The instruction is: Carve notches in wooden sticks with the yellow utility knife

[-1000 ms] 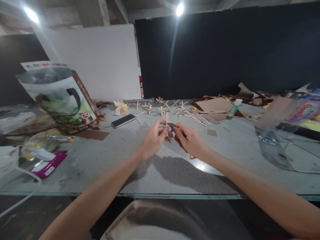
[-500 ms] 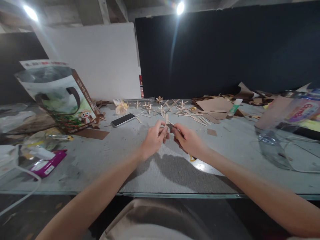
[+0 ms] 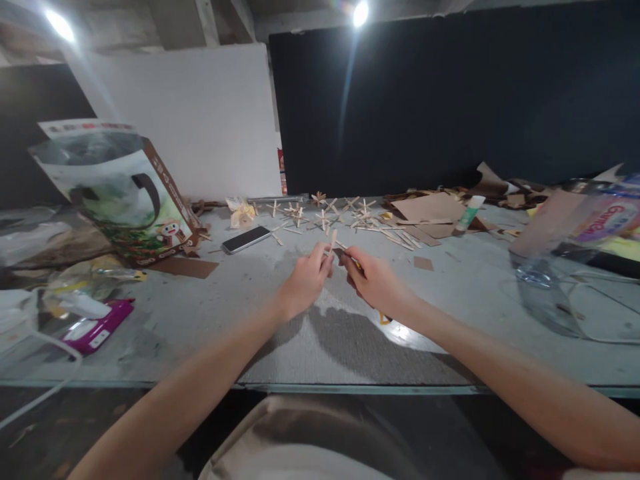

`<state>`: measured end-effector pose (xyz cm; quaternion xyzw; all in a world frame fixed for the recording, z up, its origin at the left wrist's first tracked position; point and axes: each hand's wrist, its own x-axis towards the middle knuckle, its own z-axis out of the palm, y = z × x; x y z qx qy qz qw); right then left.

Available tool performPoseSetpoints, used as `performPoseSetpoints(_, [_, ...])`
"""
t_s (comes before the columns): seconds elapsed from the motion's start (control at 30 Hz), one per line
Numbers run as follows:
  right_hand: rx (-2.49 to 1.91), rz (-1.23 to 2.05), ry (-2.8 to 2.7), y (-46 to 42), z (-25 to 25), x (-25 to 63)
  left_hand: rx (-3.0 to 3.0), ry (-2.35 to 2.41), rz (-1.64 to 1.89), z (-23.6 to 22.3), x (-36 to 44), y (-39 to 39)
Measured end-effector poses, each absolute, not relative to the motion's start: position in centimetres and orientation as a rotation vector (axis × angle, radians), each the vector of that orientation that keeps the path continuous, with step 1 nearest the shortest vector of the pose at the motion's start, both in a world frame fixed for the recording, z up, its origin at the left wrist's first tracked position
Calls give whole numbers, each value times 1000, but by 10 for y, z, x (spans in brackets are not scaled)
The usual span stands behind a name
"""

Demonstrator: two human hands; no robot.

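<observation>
My left hand [image 3: 306,279] pinches a small pale wooden stick [image 3: 333,239] that stands upright above its fingertips. My right hand [image 3: 376,281] is closed round a thin dark tool [image 3: 347,256] whose tip meets the stick's lower end. Both hands hover over the middle of the grey table [image 3: 280,333], fingertips almost touching. Beyond them lie several star-shaped stick pieces [image 3: 325,212] and loose sticks [image 3: 395,235].
A black phone [image 3: 247,239] lies left of the hands. A tipped printed box [image 3: 117,190] and a purple packet [image 3: 95,329] sit at the left. Cardboard scraps [image 3: 433,212], a glue tube [image 3: 469,215] and clear plastic containers [image 3: 575,267] fill the right.
The hands have stayed together over the table's middle. The right hand's tool tip has shifted slightly up and left against the stick; the view drifted a little.
</observation>
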<state>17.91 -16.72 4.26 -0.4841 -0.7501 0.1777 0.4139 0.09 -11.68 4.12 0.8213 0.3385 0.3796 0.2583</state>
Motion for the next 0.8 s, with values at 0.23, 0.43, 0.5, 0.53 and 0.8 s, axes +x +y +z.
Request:
performPoseSetpoints(0.23, [-1268,676,-1757,-171,49,176,2220,960,991,40,1,-117])
performPoseSetpoints(0.43, [-1149,951,-1590,-173,54,173,2069,799,1132,41,4,-117])
performPoseSetpoints(0.5, [-1105,934,-1579,-173,53,173,2004,773,1146,40,6,-118])
performPoseSetpoints(0.53, [-1086,924,-1578,-173,52,173,1978,765,1145,40,7,-118])
performPoseSetpoints(0.8, [-1002,984,-1558,-175,50,172,1857,756,1174,40,11,-123])
